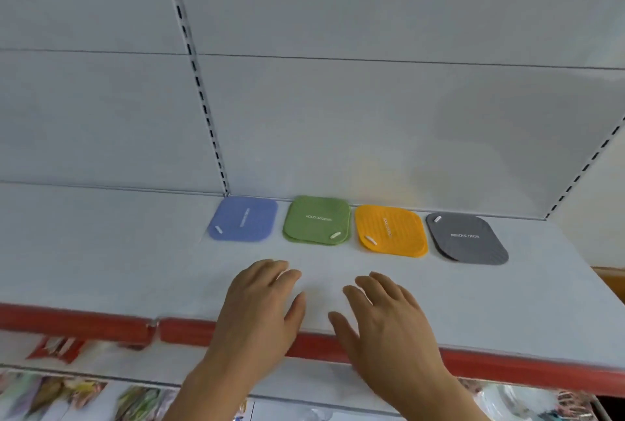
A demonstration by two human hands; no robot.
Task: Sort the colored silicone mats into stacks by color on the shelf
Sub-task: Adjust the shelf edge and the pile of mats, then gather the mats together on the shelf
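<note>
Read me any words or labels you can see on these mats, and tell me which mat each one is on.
"REMOVE ODOR": white print on the grey mat.
Green mat: white print, upside down, too blurred to read surely.
Blue mat: print sideways, too blurred.
Orange mat: print sideways, too blurred.

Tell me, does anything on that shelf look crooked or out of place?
Nothing serious. The blue, green, orange and grey mat stacks sit in a row by colour. The mats are turned different ways, and lower edges peek out, so the stacks aren't perfectly squared.
</note>
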